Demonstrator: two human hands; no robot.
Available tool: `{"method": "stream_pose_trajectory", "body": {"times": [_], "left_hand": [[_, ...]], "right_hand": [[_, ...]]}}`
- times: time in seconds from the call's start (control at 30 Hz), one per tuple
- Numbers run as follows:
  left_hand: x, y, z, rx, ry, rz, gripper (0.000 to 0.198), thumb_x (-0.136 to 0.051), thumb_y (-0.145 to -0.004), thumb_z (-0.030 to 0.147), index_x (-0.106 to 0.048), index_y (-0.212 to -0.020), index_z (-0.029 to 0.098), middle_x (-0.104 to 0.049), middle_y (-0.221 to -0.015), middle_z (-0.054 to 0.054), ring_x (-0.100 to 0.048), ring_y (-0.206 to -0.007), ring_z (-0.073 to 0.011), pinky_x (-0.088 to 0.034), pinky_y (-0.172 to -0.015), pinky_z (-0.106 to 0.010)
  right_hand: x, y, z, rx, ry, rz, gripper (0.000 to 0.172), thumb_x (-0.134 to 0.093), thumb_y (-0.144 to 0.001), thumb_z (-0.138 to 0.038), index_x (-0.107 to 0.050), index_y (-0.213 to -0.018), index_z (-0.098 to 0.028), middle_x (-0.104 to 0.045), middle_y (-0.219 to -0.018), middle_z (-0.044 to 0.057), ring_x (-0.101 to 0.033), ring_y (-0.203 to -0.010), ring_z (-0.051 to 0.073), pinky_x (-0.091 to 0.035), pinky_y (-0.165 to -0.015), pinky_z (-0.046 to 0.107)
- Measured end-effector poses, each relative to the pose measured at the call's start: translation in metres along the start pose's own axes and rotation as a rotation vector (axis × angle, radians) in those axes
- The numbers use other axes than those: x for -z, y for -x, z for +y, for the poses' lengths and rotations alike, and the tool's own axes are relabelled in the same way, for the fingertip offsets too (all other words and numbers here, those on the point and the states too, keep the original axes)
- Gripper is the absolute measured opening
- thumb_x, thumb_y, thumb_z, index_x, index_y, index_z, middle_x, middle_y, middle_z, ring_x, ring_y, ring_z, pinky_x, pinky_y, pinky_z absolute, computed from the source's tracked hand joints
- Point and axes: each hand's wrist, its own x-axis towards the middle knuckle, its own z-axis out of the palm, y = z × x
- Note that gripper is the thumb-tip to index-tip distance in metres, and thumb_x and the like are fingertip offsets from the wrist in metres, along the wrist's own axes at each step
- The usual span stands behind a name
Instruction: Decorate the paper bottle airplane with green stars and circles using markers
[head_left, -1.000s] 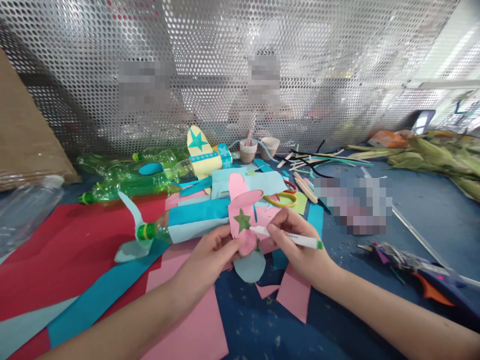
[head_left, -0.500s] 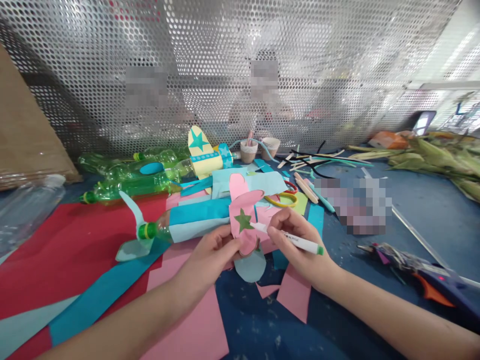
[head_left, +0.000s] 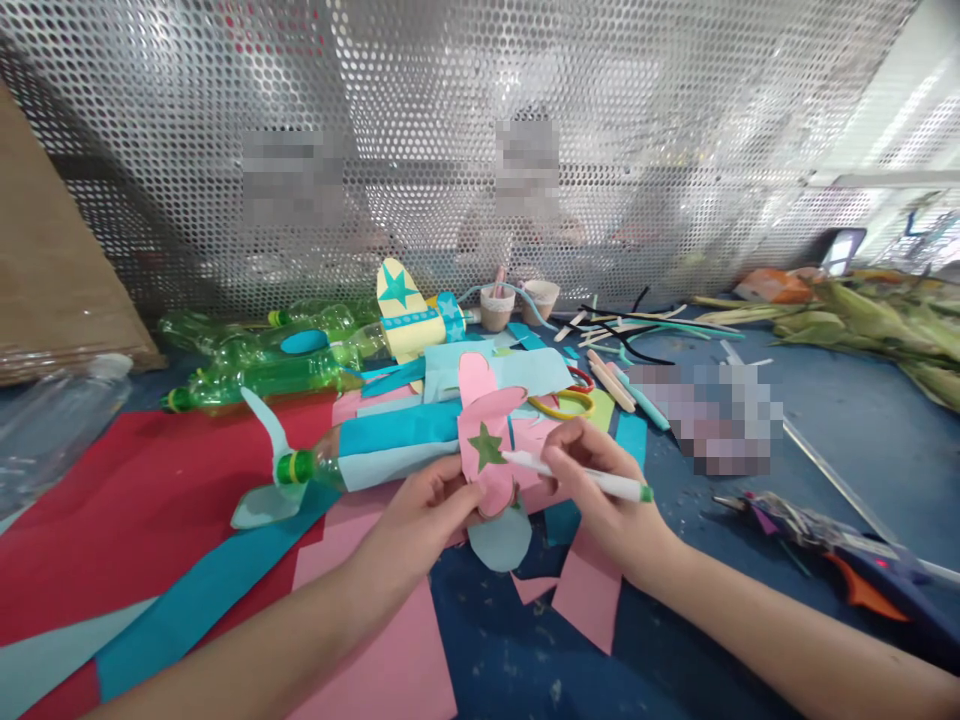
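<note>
Left hand [head_left: 420, 520] pinches its grip shut on the pink wing [head_left: 496, 478] of the bottle plane [head_left: 390, 440], steadying the paper; right hand [head_left: 607, 500] has its grip closed round a white marker [head_left: 619, 486], tip on that wing beside its green star [head_left: 487, 447]

A green bottle plane [head_left: 390, 445] wrapped in blue paper lies on its side, pale propeller [head_left: 264, 470] to the left, its pink wing [head_left: 491, 480] bearing 1 green star [head_left: 487, 447], a white green-ended marker [head_left: 592, 480] tip just beside it.
</note>
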Motion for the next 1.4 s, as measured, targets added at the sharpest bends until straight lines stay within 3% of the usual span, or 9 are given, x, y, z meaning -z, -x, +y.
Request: {"method": "stream_pose_trajectory", "body": {"times": [0.23,0.37,0.5,0.6,0.67,0.83,0.9,1.0,1.4], "left_hand": [[0.01,-0.002,0.001,-0.168,-0.182,-0.118,0.024,-0.064,-0.077,0.04,-0.069,-0.08,0.017,-0.069,-0.077,-0.006,-0.064,-0.074,-0.0214,-0.048,-0.066,-0.03],[0.013,0.0,0.004,-0.217,-0.281,-0.127,0.018,-0.057,-0.08,0.033,-0.066,-0.075,0.018,-0.071,-0.078,-0.005,-0.064,-0.072,-0.0203,-0.047,-0.064,-0.028],[0.019,0.008,0.021,-0.212,-0.455,-0.178,0.019,-0.057,-0.08,0.03,-0.068,-0.069,0.019,-0.072,-0.07,-0.003,-0.064,-0.064,-0.0181,-0.045,-0.059,-0.025],[0.03,0.018,0.041,-0.169,-0.655,-0.244,0.027,-0.059,-0.083,0.041,-0.075,-0.075,0.021,-0.074,-0.069,-0.004,-0.067,-0.063,-0.0205,-0.047,-0.058,-0.027],[0.037,0.022,0.054,-0.196,-0.775,-0.118,0.025,-0.061,-0.082,0.043,-0.077,-0.078,0.023,-0.075,-0.068,-0.004,-0.068,-0.064,-0.0218,-0.048,-0.059,-0.029],[0.05,0.018,0.065,-0.507,-0.978,0.238,0.036,-0.07,-0.075,0.043,-0.073,-0.107,0.027,-0.073,-0.114,-0.007,-0.067,-0.095,-0.0284,-0.047,-0.094,-0.043],[0.055,0.012,0.065,-0.512,-1.089,0.233,0.05,-0.074,-0.069,0.036,-0.068,-0.118,0.028,-0.062,-0.134,-0.009,-0.053,-0.126,-0.0349,-0.037,-0.108,-0.048],[0.061,0.004,0.066,-0.398,-1.186,0.16,0.061,-0.073,-0.069,0.034,-0.061,-0.128,0.025,-0.057,-0.142,-0.012,-0.045,-0.133,-0.0395,-0.034,-0.11,-0.052],[0.064,-0.017,0.098,-0.284,-0.922,0.186,0.071,-0.077,-0.064,0.045,-0.055,-0.128,0.025,-0.066,-0.128,-0.013,-0.055,-0.124,-0.0412,-0.045,-0.095,-0.042]], "right_hand": [[0.005,-0.014,0.009,-0.26,-0.373,0.36,0.036,-0.06,-0.083,-0.054,-0.053,-0.067,-0.023,-0.04,-0.052,-0.005,-0.042,-0.05,0.012,-0.047,-0.052,0.026],[0.004,-0.015,0.014,-0.307,-0.365,0.461,0.031,-0.068,-0.08,-0.053,-0.059,-0.084,-0.024,-0.053,-0.066,-0.002,-0.05,-0.058,0.014,-0.05,-0.051,0.025],[0.002,-0.012,0.016,-0.304,-0.298,0.373,0.038,-0.062,-0.084,-0.061,-0.06,-0.098,-0.026,-0.067,-0.093,0.005,-0.059,-0.073,0.018,-0.054,-0.056,0.029],[0.002,-0.012,0.018,-0.28,-0.225,0.34,0.038,-0.057,-0.087,-0.062,-0.061,-0.098,-0.026,-0.066,-0.091,0.006,-0.057,-0.072,0.019,-0.054,-0.058,0.03],[0.002,-0.012,0.02,-0.264,-0.183,0.332,0.039,-0.054,-0.089,-0.062,-0.062,-0.097,-0.025,-0.063,-0.087,0.005,-0.055,-0.069,0.018,-0.053,-0.057,0.03],[0.0,-0.016,0.019,-0.256,-0.17,0.337,0.039,-0.058,-0.085,-0.063,-0.06,-0.088,-0.024,-0.058,-0.08,0.003,-0.052,-0.065,0.017,-0.05,-0.052,0.028],[-0.002,-0.017,0.016,-0.26,-0.154,0.359,0.04,-0.059,-0.083,-0.063,-0.058,-0.086,-0.023,-0.057,-0.077,0.001,-0.052,-0.064,0.016,-0.049,-0.053,0.027],[-0.004,-0.019,0.011,-0.269,-0.17,0.347,0.042,-0.06,-0.081,-0.064,-0.056,-0.086,-0.023,-0.056,-0.075,0.0,-0.051,-0.063,0.015,-0.049,-0.054,0.027],[-0.006,-0.016,0.008,-0.142,-0.178,0.241,0.045,-0.056,-0.084,-0.067,-0.053,-0.086,-0.022,-0.058,-0.067,-0.001,-0.054,-0.061,0.017,-0.046,-0.059,0.029]]}}
